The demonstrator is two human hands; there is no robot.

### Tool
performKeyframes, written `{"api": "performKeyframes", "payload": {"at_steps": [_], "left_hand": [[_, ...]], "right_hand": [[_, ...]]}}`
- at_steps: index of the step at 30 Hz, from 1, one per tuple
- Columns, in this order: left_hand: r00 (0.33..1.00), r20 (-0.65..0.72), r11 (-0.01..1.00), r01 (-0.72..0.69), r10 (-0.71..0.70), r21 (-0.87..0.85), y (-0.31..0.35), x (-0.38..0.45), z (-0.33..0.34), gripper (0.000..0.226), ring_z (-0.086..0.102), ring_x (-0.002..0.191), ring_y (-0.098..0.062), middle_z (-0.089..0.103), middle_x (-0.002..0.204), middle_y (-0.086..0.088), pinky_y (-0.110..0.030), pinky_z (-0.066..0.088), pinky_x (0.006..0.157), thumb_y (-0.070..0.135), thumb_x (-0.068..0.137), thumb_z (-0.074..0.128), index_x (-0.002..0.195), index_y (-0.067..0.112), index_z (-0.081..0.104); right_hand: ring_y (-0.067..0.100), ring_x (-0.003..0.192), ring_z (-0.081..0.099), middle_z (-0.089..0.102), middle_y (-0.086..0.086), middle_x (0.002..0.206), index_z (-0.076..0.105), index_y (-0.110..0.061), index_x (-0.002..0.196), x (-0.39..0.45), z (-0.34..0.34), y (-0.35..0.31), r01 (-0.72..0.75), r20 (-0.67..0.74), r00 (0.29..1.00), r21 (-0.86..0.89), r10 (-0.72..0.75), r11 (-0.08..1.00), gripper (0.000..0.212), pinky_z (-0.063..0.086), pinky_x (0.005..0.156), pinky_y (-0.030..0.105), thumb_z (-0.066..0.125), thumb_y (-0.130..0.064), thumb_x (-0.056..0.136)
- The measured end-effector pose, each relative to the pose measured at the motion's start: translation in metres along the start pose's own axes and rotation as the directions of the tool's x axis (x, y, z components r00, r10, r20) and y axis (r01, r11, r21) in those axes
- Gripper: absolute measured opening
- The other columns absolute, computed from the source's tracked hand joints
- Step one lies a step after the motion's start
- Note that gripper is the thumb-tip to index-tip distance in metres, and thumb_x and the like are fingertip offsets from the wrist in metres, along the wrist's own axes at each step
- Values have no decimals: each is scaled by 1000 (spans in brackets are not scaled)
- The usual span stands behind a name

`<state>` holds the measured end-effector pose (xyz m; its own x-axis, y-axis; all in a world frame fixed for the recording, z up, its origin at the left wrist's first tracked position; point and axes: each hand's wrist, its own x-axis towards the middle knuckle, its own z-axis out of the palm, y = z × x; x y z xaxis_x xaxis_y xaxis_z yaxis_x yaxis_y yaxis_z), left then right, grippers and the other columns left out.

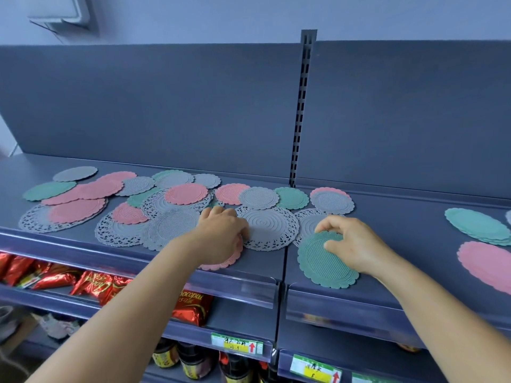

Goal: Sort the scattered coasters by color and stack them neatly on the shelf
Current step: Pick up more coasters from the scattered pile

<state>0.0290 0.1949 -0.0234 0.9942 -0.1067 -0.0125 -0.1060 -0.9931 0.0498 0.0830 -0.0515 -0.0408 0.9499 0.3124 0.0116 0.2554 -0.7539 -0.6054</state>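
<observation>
A green coaster (326, 261) near the shelf (414, 217) front edge is being pinched by the right hand (351, 244); green stack (477, 226) lying farther right; a pink coaster (224, 259) is being covered by the curled left hand (221, 230)

Most of a pink coaster (221, 262) is hidden under the left hand (221, 233). A pink stack (486, 264) is cut off by the right edge. The price labels (237, 344) cannot be read.

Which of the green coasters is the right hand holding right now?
The green coaster at the shelf's front edge, under the right hand; the other green ones lie untouched farther back or far right.
</observation>
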Motion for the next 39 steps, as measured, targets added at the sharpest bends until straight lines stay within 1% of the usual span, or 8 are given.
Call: {"api": "performKeyframes", "payload": {"at_steps": [5, 9, 14, 21, 24, 27, 31, 39], "left_hand": [[985, -167, 969, -86, 48, -231, 22, 13, -13, 25, 58, 94, -14, 62, 101, 5, -29, 44, 89, 11, 93, 47, 99, 23, 68], [954, -298, 911, -154, 36, -383, 60, 30, -23, 21, 59, 93, -14, 66, 98, 4, -21, 39, 76, 13, 92, 52, 105, 15, 68], [941, -338, 853, -178, 1, -491, 112, 54, -24, 20, 55, 85, -9, 64, 89, 10, -11, 37, 61, 11, 92, 50, 97, 15, 69], [951, -300, 781, -138, -66, -609, 186, 90, -19, 11, 51, 64, -9, 60, 73, 5, -19, 37, 52, 21, 92, 53, 87, 21, 62], [954, -292, 773, -136, -67, -620, 220, 105, -15, 10, 48, 60, -2, 57, 70, 8, -12, 34, 47, 20, 93, 53, 87, 18, 62], [955, -284, 761, -120, -88, -637, 246, 116, -11, 11, 48, 60, 0, 56, 69, 11, -9, 36, 46, 18, 93, 53, 85, 17, 61], [959, -255, 711, -95, -122, -697, 265, 130, -5, 17, 49, 61, -4, 57, 70, 11, -19, 34, 51, 15, 92, 53, 76, 21, 57], [965, -209, 649, -57, -160, -759, 284, 142, 0, 12, 53, 68, -15, 62, 77, 5, -25, 42, 60, 13, 91, 51, 86, 19, 60]], "right_hand": [[12, 111, 53, 60, -9, 108, 57, -32, 89, -5, -10, 6, 5, -90, 996, 70, 2, 998, 21, 36, 84, 24, 60, -11, 87], [18, 94, 57, 61, -4, 95, 61, -25, 92, -13, -26, 15, -19, -208, 977, 137, 47, 990, 10, 40, 73, 26, 61, -16, 87], [16, 76, 56, 67, -3, 86, 60, -24, 86, -25, -57, 43, -30, -301, 949, 198, 90, 980, 6, 39, 57, 22, 58, -18, 87], [16, 71, 52, 69, 5, 91, 62, -20, 93, -45, -114, 110, -107, -394, 889, 316, 233, 943, 8, 41, 58, 23, 56, -19, 89], [17, 77, 55, 67, 3, 86, 62, -20, 92, -50, -137, 140, -127, -427, 869, 294, 249, 947, 7, 40, 61, 23, 58, -17, 88], [18, 85, 58, 67, -1, 91, 63, -21, 99, -50, -153, 167, -176, -430, 858, 268, 281, 947, 12, 40, 67, 26, 58, -19, 88], [17, 89, 60, 66, -3, 92, 62, -24, 96, -48, -161, 193, -216, -405, 864, 239, 300, 947, 11, 42, 74, 26, 59, -19, 87], [18, 88, 61, 68, -1, 92, 65, -20, 99, -46, -171, 207, -210, -365, 887, 223, 281, 952, 12, 43, 74, 27, 59, -20, 88]]}}
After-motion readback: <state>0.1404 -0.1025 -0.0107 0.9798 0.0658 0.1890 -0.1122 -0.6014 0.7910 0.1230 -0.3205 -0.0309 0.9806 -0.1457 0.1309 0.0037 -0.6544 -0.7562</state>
